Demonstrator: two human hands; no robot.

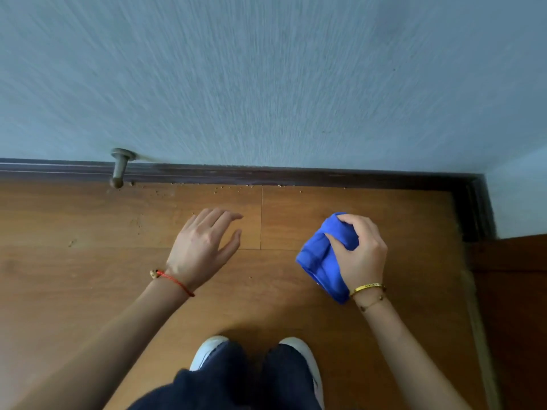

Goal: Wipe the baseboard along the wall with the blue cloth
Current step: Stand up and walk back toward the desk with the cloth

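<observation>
While the right hand (362, 253) grips the bunched blue cloth (324, 257) above the wooden floor (88, 261), the left hand (204, 242) hovers with fingers spread, holding nothing; dark baseboard (296, 176) lies ahead of both hands, well apart, its long axis running left to right along the wall (266, 84); right hand sits nearer the corner; crumbs (219, 189) dot the floor edge; a doorstop (120, 170) juts out at left.

A pale blue textured wall (266, 78) rises above the wooden plank floor (88, 232); a metal door stopper (120, 168) juts low from that wall, crumbs scattered on the floor beside it
</observation>
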